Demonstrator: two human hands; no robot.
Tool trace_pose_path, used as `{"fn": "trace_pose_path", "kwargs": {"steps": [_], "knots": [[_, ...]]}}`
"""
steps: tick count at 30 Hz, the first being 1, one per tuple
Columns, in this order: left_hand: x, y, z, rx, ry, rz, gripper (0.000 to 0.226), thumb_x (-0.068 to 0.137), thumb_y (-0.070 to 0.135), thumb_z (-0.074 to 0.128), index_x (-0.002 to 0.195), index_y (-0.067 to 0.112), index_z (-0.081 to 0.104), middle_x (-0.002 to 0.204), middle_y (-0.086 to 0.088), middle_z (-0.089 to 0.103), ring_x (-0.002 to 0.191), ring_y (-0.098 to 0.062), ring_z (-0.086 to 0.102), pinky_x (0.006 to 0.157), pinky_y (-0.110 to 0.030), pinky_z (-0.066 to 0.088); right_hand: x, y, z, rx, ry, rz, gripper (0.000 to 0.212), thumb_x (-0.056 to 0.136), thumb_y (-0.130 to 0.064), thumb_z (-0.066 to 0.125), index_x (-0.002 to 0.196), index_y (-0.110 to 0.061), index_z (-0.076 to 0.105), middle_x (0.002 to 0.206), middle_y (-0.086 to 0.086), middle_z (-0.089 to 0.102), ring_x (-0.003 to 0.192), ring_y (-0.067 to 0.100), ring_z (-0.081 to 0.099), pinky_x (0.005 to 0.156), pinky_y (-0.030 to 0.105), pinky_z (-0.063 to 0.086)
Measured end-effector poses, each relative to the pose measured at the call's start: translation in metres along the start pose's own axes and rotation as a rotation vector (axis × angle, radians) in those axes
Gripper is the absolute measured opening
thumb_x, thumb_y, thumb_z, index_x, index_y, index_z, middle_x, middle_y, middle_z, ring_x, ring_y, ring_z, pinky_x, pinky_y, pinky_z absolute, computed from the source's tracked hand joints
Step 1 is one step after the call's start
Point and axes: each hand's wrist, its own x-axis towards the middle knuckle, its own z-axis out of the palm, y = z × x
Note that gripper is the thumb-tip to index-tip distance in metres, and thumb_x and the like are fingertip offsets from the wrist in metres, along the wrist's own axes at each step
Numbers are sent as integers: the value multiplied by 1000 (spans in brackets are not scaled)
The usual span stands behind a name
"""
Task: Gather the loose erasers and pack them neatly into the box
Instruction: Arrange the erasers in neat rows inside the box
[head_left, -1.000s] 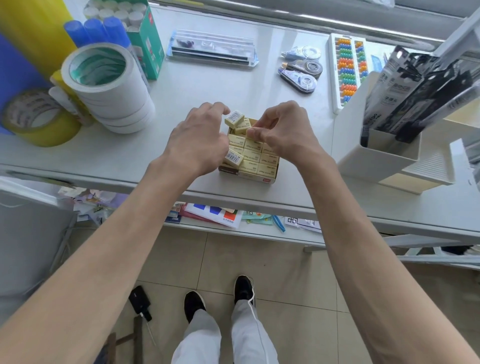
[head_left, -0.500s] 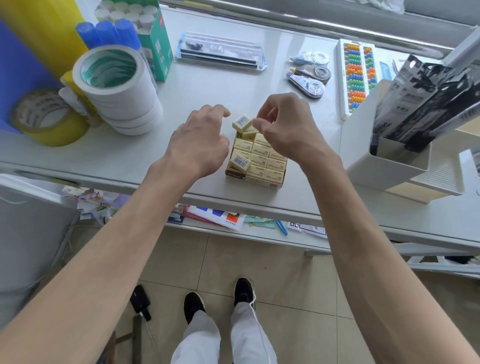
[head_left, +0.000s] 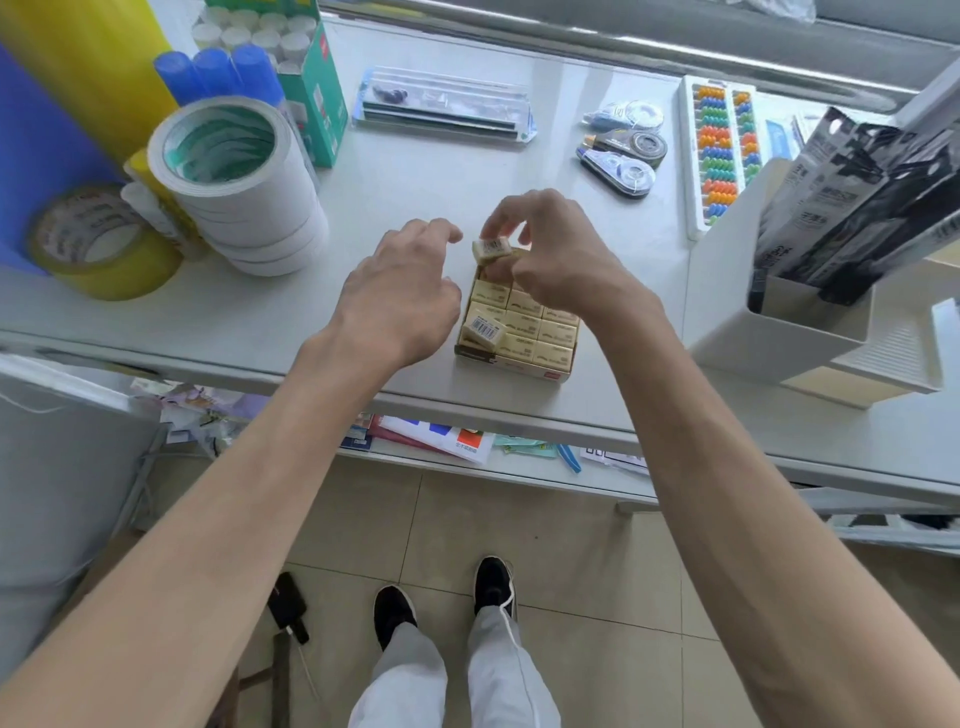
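Observation:
A small open box (head_left: 511, 365) stands near the front edge of the white table, filled with rows of cream erasers (head_left: 524, 325). One loose eraser (head_left: 484, 329) with a barcode label lies tilted on top of the rows at the box's left side. My right hand (head_left: 550, 260) pinches another barcode eraser (head_left: 491, 248) just above the box's far left corner. My left hand (head_left: 402, 296) hovers beside the box on its left, fingers loosely curled, holding nothing.
A stack of white tape rolls (head_left: 236, 187) and a yellow tape roll (head_left: 101, 244) stand left. A clear pen case (head_left: 441, 106), correction tapes (head_left: 621, 148) and an abacus (head_left: 719, 150) lie behind. A white organiser (head_left: 779, 322) with dark packets stands right.
My right hand has taken the top eraser between its fingers and lifted it slightly above the box's far corner. My left hand stayed beside the box.

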Motion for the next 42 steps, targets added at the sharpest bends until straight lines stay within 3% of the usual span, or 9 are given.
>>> {"fn": "trace_pose_path", "kwargs": {"steps": [3, 8, 11, 14, 18, 28, 31, 34, 42], "knots": [[-1, 0, -1, -5, 0, -4, 49, 94, 15, 47, 141, 23, 38, 142, 1, 43, 128, -19, 41, 94, -39, 39, -10, 3, -13, 62, 33, 21, 16, 86, -15, 75, 102, -16, 74, 91, -4, 66, 76, 1, 54, 60, 14, 41], [0, 2, 0, -18, 2, 6, 50, 93, 14, 47, 141, 23, 38, 143, 1, 43, 128, -19, 41, 94, -40, 40, -26, 7, -29, 99, -128, 95, 15, 93, -27, 69, 95, -13, 72, 82, 4, 74, 71, 15, 68, 60, 25, 52], [0, 6, 1, -27, -1, 7, 49, 93, 15, 47, 141, 23, 38, 142, 1, 44, 128, -19, 41, 95, -40, 39, -30, 9, -28, 31, -204, 124, 15, 89, -26, 74, 92, -11, 76, 81, 5, 73, 69, 14, 64, 59, 25, 49], [-2, 10, 2, -26, -8, 17, 49, 93, 15, 48, 141, 23, 38, 142, 0, 44, 128, -19, 41, 95, -39, 40, -30, 13, -30, 48, -147, 129, 17, 83, -26, 80, 94, -14, 76, 85, 3, 71, 67, 9, 62, 54, 20, 45], [-1, 9, 2, -18, -7, 10, 49, 94, 16, 48, 141, 23, 38, 143, 0, 43, 129, -19, 40, 96, -40, 39, -20, 12, -26, 77, 70, 73, 10, 92, -18, 67, 96, -15, 76, 90, 4, 70, 67, 9, 64, 49, 15, 43], [-1, 6, 0, -2, -10, 6, 48, 93, 18, 47, 140, 24, 39, 143, 1, 43, 130, -19, 39, 97, -41, 38, 3, 3, -15, 1, -112, 67, 12, 83, -19, 78, 95, -21, 74, 82, -2, 61, 72, 14, 61, 58, 24, 42], [0, 2, -2, 2, -8, 4, 47, 94, 18, 47, 140, 23, 39, 143, 1, 43, 130, -19, 40, 97, -41, 38, 7, 1, -19, -28, -105, 56, 8, 87, -14, 71, 93, -18, 74, 90, 0, 65, 80, 15, 64, 56, 23, 42], [0, 0, -3, 12, -12, -5, 47, 94, 19, 47, 140, 23, 39, 143, 1, 42, 129, -19, 40, 96, -41, 38, 8, -3, -18, -86, -177, 44, 12, 86, -24, 74, 97, -21, 72, 101, -2, 64, 84, 12, 61, 59, 24, 43], [3, 1, -5, 2, -11, 0, 47, 95, 18, 46, 140, 24, 38, 143, 2, 42, 129, -19, 40, 95, -40, 38, 12, 1, -14, -93, -168, 31, 17, 85, -24, 76, 101, -19, 75, 107, 1, 61, 94, 17, 58, 67, 27, 42]]}}
